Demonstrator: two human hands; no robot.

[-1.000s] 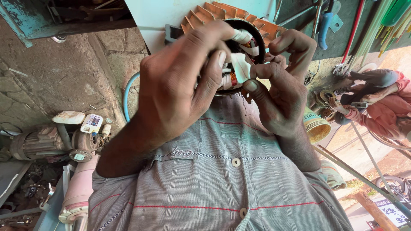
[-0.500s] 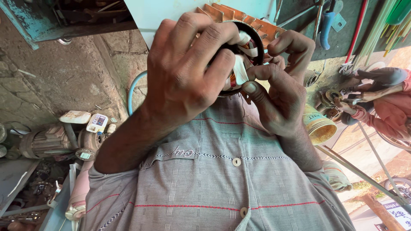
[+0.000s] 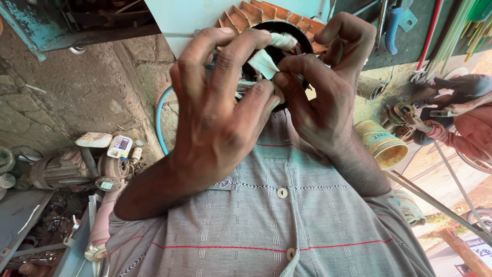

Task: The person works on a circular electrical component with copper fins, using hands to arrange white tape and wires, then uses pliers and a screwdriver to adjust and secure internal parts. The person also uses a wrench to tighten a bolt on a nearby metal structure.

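Both hands are raised close to the camera, working at a finned orange motor stator (image 3: 266, 15) held against the chest, just above a grey checked shirt (image 3: 277, 225). The stator's round bore faces the camera; its axis runs roughly toward the viewer, so the opening lies straight ahead of the fingertips.

Left hand (image 3: 220, 107): fingers spread and curled over the near rim of the bore, tips pressing into the winding. It covers much of the opening. Whether it pinches anything under the fingers cannot be told.

Right hand (image 3: 328, 92): thumb and forefinger closed on a strip of white insulation paper (image 3: 264, 62) at the bore's edge, other fingers hooked over the stator's far rim, steadying it. This hand is the nearer one to the strip.

Inside the bore: white taped coil ends (image 3: 283, 40) and a few thin reddish wires, partly hidden by fingers. Slot detail too crowded to read.

Around:
- Yellowish plastic tub (image 3: 382, 143) to the right, lying tilted with its open mouth toward the lower right; contents not visible.
- Old electric motor (image 3: 61, 169) at left on a cluttered bench, with a small white handheld meter (image 3: 120, 146) just beside it.
- Light blue hose loop (image 3: 161, 120) behind the left wrist.
- Another person in a pink sleeve (image 3: 466, 131) at far right, well apart, handling a separate part.
- Hand tools hang on the wall above.
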